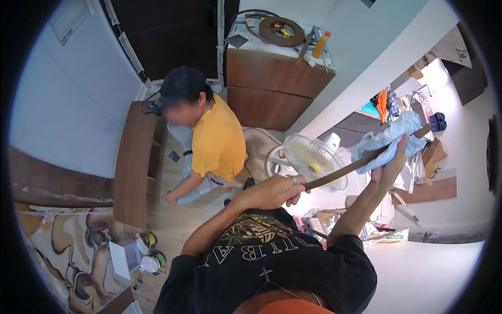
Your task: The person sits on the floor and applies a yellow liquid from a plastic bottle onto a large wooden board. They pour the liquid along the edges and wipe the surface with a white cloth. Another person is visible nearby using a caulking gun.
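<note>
A long, thin brown edge-banding strip (335,172) runs slantwise up to the right in front of me. My left hand (274,192) is closed round its lower end, a ring on one finger. Farther along, my right hand (391,165) grips a crumpled light blue cloth (386,137) that is folded about the strip. The strip's far tip (422,131) sticks out past the cloth. Part of my right hand's fingers is hidden behind the cloth.
A person in a yellow shirt (218,141) crouches ahead on the left beside a low wooden cabinet (133,172). A white fan (314,162) stands below the strip. A brown coil (267,30) and an orange bottle (321,44) top the far cabinet (277,73). Cans (152,261) stand lower left.
</note>
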Motion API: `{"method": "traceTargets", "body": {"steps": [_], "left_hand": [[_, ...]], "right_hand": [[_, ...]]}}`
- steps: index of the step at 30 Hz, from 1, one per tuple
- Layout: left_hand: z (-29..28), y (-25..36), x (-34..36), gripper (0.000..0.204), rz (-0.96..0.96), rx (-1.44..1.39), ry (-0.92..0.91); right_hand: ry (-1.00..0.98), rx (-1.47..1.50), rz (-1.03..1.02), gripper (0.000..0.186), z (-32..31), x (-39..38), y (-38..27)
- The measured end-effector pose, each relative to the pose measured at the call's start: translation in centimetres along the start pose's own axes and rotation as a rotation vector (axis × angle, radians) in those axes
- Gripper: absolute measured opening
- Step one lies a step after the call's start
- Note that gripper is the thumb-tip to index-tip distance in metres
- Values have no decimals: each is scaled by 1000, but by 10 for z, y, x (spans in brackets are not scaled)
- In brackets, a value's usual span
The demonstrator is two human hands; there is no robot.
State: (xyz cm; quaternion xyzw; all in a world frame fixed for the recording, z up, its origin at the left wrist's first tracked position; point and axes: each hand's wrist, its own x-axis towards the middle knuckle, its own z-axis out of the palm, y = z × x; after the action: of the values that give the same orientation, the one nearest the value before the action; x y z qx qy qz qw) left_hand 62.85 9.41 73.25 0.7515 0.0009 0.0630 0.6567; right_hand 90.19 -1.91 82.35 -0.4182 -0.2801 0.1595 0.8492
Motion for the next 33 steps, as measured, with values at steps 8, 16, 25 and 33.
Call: {"method": "traceTargets", "body": {"steps": [8,16,25,33], "left_hand": [[-3,11,21,29,-148,-236,241],[-15,18,13,28,-178,-295,380],[-50,6,13,26,-311,-325,546],[-66,-1,17,29,-377,-59,689]], "right_hand": [[-137,-281,124,43,29,-44,81],[-450,-991,-569,32,39,68,108],[-290,-1105,-691,35,105,293,231],[-505,-1302,-488,58,157,428,409]]}}
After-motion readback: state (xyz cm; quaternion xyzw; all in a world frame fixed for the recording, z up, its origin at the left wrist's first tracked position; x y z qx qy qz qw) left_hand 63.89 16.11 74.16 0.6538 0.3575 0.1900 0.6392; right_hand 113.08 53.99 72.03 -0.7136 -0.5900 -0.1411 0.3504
